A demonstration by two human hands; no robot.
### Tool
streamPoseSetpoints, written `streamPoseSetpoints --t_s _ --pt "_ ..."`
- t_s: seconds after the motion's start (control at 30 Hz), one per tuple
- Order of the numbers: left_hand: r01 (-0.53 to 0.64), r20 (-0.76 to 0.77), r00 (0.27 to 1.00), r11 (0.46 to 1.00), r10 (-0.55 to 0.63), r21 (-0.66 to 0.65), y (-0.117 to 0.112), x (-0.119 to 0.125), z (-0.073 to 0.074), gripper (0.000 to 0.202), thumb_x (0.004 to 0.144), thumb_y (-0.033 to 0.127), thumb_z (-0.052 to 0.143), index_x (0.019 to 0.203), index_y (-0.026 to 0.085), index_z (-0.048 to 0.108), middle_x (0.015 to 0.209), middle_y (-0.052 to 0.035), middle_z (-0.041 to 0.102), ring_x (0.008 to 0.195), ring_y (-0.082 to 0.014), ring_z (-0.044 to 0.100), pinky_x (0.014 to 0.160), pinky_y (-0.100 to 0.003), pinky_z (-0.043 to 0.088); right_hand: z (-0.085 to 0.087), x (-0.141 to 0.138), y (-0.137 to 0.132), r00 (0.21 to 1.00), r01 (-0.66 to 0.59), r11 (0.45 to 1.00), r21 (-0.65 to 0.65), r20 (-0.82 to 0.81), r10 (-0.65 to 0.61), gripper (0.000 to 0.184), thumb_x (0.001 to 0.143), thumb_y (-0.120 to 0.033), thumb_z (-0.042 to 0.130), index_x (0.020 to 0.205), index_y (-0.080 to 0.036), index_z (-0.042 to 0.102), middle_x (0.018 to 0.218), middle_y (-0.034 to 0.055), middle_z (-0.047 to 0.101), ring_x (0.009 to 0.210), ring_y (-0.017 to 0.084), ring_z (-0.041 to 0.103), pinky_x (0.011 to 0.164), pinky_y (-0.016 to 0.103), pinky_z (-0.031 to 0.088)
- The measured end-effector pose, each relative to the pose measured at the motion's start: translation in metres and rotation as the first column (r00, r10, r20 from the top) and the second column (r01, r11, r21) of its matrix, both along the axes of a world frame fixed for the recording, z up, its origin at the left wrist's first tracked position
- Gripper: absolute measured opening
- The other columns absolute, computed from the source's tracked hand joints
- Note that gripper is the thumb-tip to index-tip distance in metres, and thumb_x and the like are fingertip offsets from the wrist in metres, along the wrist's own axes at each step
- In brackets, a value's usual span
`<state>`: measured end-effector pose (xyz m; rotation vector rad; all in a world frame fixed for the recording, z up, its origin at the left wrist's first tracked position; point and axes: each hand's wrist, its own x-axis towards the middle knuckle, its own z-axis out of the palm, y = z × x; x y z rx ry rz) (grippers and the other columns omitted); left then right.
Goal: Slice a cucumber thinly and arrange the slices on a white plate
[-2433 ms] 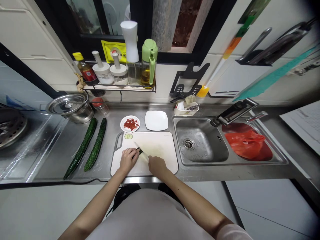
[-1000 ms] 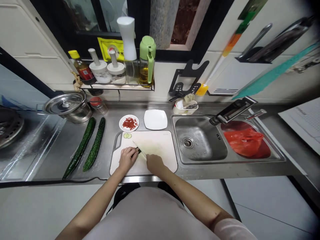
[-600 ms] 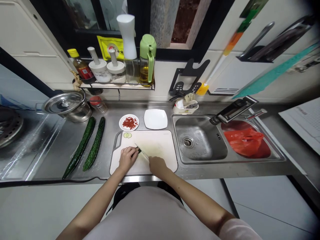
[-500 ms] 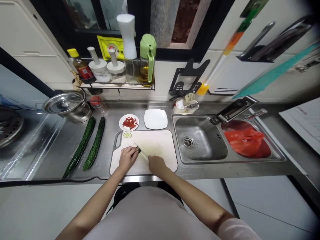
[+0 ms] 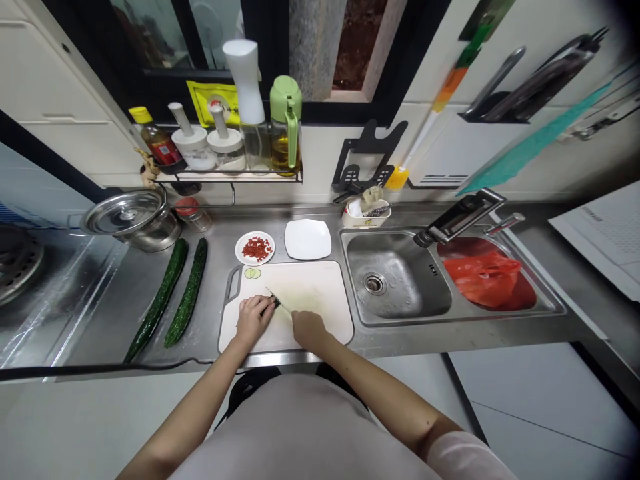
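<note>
My right hand (image 5: 309, 330) is closed around the handle of a kitchen knife (image 5: 280, 303), whose blade slants up and left over the white cutting board (image 5: 327, 283). My left hand (image 5: 253, 317) presses curled fingers on a dark cucumber piece (image 5: 274, 301), mostly hidden under them, right beside the blade. A few thin, pale cucumber slices (image 5: 253, 273) lie at the board's upper left corner. Left of the board, two whole cucumbers (image 5: 186, 300) rest on the counter.
Behind the board stand a small plate of red berries (image 5: 239, 249) and a white square plate (image 5: 307, 239). To the right is the sink (image 5: 400, 293), with a red bag (image 5: 483, 277) in its second basin. A lidded pot (image 5: 145, 227) stands far left, below a seasoning rack (image 5: 225, 177).
The camera view has shifted slightly. Both hands stay at the same place on the board, with the knife still beside the left fingertips.
</note>
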<state>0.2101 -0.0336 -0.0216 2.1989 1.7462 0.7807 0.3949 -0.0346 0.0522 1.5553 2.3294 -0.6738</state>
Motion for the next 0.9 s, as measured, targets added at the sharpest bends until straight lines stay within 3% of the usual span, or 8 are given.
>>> streamPoseSetpoints --t_s 0.47,0.9 --pt "-0.013 0.029 0.999 1.000 0.014 -0.028 0.000 0.000 -0.002 0.022 0.092 0.035 0.049 0.095 0.024 0.068 0.094 -0.0048 0.069 0.091 -0.0185 0.061 0.084 -0.036 0.041 -0.001 -0.005 0.007 1.000 -0.017 1.000 -0.021 0.019 0.017 0.027 0.088 -0.011 0.038 0.107 -0.011 0.058 0.096 0.0159 0.067 0.094 0.024 0.065 0.076 0.033 0.049" --pt "-0.016 0.022 1.000 0.999 0.017 -0.043 0.000 0.000 0.000 0.023 0.092 0.034 0.048 0.098 0.024 0.068 0.095 -0.0053 0.069 0.094 -0.0190 0.061 0.085 -0.036 0.040 -0.021 -0.004 0.006 1.000 -0.008 1.000 0.012 0.004 0.008 0.027 0.090 -0.015 0.034 0.105 -0.012 0.057 0.095 0.0144 0.068 0.091 0.024 0.066 0.075 0.033 0.049"
